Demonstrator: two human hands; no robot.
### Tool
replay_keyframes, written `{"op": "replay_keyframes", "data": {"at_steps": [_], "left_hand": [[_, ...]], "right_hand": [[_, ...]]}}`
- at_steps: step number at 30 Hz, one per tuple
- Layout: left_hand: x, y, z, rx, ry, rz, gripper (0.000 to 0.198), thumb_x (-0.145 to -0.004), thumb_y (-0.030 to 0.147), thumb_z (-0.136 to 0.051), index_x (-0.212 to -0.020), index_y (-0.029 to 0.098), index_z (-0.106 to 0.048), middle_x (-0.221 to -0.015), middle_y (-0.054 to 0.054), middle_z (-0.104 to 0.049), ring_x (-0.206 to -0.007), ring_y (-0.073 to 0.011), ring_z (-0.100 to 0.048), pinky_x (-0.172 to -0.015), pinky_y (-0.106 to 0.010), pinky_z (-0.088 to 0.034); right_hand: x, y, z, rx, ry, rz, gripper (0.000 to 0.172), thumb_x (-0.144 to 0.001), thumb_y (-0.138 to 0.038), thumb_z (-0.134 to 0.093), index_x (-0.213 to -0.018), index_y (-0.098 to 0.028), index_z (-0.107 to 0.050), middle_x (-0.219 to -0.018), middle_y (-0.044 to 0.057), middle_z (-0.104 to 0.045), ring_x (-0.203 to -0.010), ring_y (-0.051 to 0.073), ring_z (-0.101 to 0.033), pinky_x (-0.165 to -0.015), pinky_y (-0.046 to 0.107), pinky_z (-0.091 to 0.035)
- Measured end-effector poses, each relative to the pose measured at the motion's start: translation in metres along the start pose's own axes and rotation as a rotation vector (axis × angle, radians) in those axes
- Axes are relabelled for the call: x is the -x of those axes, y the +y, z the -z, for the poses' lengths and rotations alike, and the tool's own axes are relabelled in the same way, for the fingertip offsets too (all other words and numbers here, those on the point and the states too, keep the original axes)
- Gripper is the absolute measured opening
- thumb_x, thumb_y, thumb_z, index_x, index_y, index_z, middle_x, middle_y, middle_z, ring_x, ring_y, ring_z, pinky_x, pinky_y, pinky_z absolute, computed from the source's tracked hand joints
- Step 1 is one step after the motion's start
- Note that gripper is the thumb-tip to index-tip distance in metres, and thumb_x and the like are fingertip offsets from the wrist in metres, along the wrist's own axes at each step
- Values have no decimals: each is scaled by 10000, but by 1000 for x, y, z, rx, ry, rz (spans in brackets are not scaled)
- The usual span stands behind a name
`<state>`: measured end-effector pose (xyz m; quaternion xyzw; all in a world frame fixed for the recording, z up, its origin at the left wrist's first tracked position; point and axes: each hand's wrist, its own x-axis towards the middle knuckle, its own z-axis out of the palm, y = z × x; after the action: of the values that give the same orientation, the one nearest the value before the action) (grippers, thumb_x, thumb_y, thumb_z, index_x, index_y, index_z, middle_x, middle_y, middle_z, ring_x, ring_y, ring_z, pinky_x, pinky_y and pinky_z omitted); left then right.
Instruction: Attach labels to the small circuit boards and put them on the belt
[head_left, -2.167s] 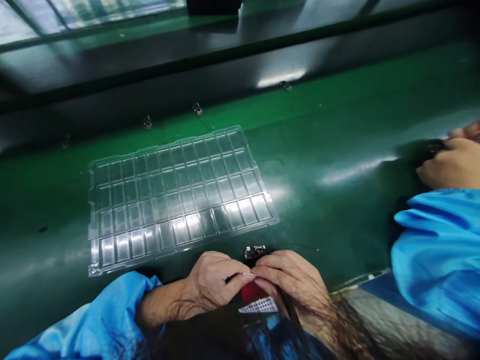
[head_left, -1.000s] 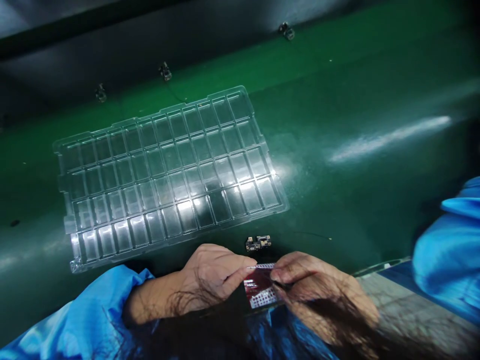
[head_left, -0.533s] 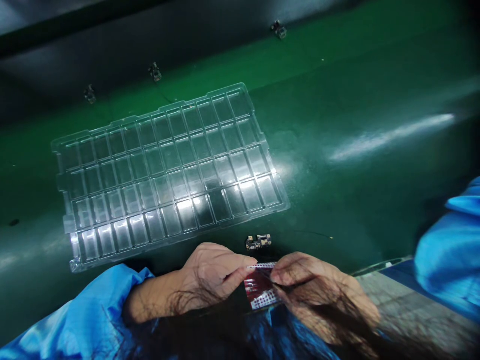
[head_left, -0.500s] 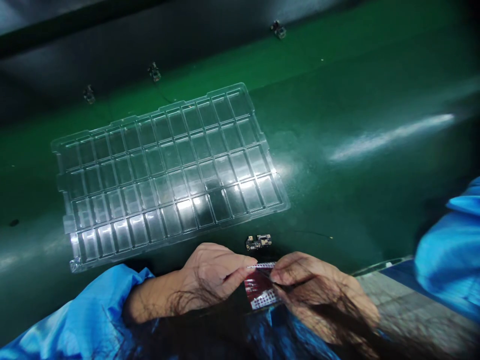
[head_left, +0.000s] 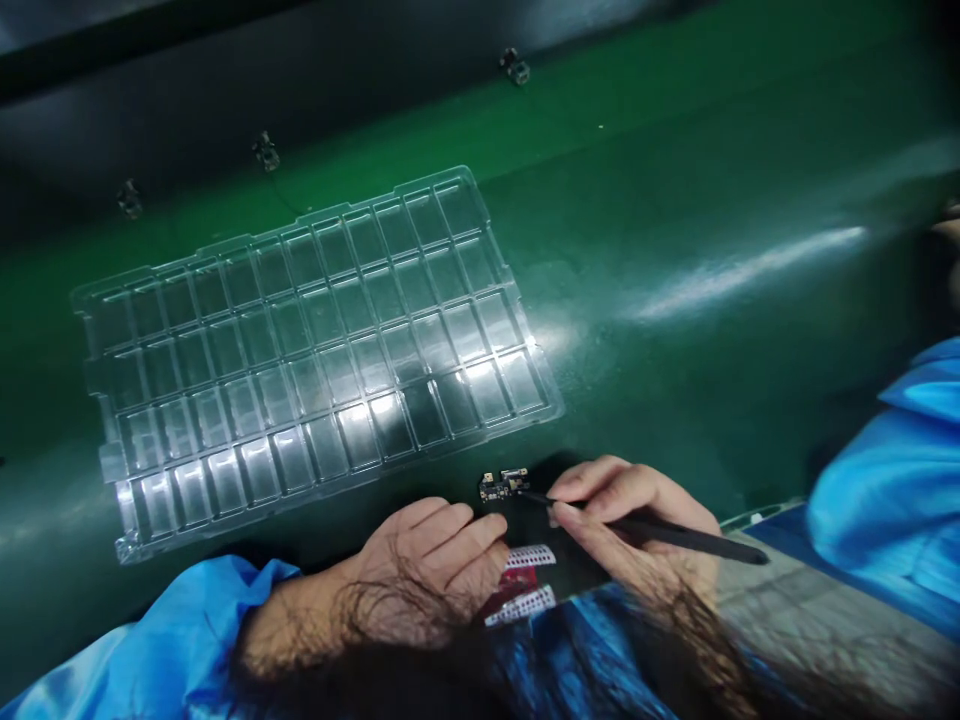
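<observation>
My right hand (head_left: 637,510) is closed around black tweezers (head_left: 697,538), its fingers near the front end. The tip of the tweezers reaches the right part of a small black circuit board (head_left: 504,486), which lies on the green surface; whether it touches the board I cannot tell. To the left, my left hand (head_left: 435,555) is closed, its fingers curled over the edge of a red sheet (head_left: 521,578) with white dotted strips along two sides. The hidden part of this sheet lies under those fingers. Strands of hair partly cover both wrists.
A clear plastic tray (head_left: 315,345) with rows of compartments lies beyond my hands on the green work surface (head_left: 675,220). Several small dark parts (head_left: 514,67) sit along the far dark strip. Another person's blue sleeve (head_left: 892,480) is at the right.
My right hand has let go of the dotted sheet, moved slightly up, and now holds black tweezers over the board. My left hand stays at the sheet, fingers more curled. The view has shifted slightly.
</observation>
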<state>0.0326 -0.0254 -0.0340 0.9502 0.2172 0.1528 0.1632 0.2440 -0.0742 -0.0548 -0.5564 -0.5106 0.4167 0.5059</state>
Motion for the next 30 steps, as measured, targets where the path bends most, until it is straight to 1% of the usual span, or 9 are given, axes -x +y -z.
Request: {"op": "replay_keyframes", "data": {"at_steps": [2, 4, 6, 11, 15, 18, 21, 25, 30], "left_hand": [[1, 1, -1, -101, 44, -2, 236, -878, 234, -320, -904, 196, -552, -1081, 13, -579, -963, -150, -535, -767, -279, -464], [2, 1, -4, -158, 9, 2, 201, -859, 234, -366, -906, 188, -556, -1117, -7, -554, -1059, -181, -471, -832, -304, -442], [2, 1, -7, -179, -13, -1, 196, -855, 231, -374, -891, 190, -562, -1108, -7, -561, -1055, -189, -476, -829, -308, -450], [0, 0, -7, -184, -19, -5, 201, -837, 206, -369, -874, 187, -566, -1076, -15, -582, -986, -203, -529, -768, -314, -485], [1, 0, -8, -187, -20, 6, 185, -822, 235, -398, -910, 200, -556, -1111, -7, -558, -1022, -203, -503, -793, -312, -480], [2, 0, -8, -191, -13, 14, 194, -834, 220, -376, -908, 204, -555, -1110, 5, -559, -1022, -193, -504, -791, -305, -483], [2, 0, -8, -185, -23, 13, 214, -851, 200, -344, -924, 201, -545, -1107, 11, -560, -1015, -188, -510, -786, -306, -482], [1, -1, -8, -186, -12, 31, 209, -870, 227, -338, -925, 224, -540, -1097, 38, -565, -1013, -168, -513, -780, -290, -483], [-1, 0, -8, -213, -14, -1, 256, -876, 215, -295, -910, 222, -549, -1095, 39, -567, -983, -151, -532, -746, -272, -492]], "right_hand": [[-3, 4, -2, 30, 10, -12, 224, -805, -85, -764, -755, -259, -633, -797, -47, -763, -725, 109, -742, -688, 204, -650], [-3, 7, -4, 51, -2, 0, 214, -812, -99, -768, -748, -255, -637, -796, -55, -770, -714, 99, -747, -680, 185, -642], [-1, 10, -4, 65, -3, -7, 211, -819, -106, -771, -758, -259, -639, -809, -59, -772, -725, 99, -752, -684, 183, -639], [5, 11, -5, 102, -12, -35, 210, -824, -119, -769, -752, -270, -642, -822, -50, -768, -733, 132, -753, -664, 232, -644], [4, 11, -5, 132, -13, -26, 211, -812, -116, -770, -738, -272, -649, -812, -23, -771, -708, 169, -753, -622, 277, -646], [4, 11, -5, 139, -20, -21, 216, -810, -110, -771, -741, -275, -650, -807, -12, -768, -697, 182, -746, -614, 300, -646], [4, 10, -4, 151, -39, -17, 218, -818, -102, -767, -756, -273, -647, -823, -19, -765, -714, 165, -748, -629, 276, -644], [4, 10, -4, 150, -58, 3, 222, -835, -94, -749, -767, -268, -629, -829, -38, -753, -736, 133, -744, -665, 237, -641], [3, 10, -5, 151, -67, 38, 238, -834, -65, -731, -780, -265, -613, -819, -23, -742, -725, 150, -736, -653, 270, -647]]}}
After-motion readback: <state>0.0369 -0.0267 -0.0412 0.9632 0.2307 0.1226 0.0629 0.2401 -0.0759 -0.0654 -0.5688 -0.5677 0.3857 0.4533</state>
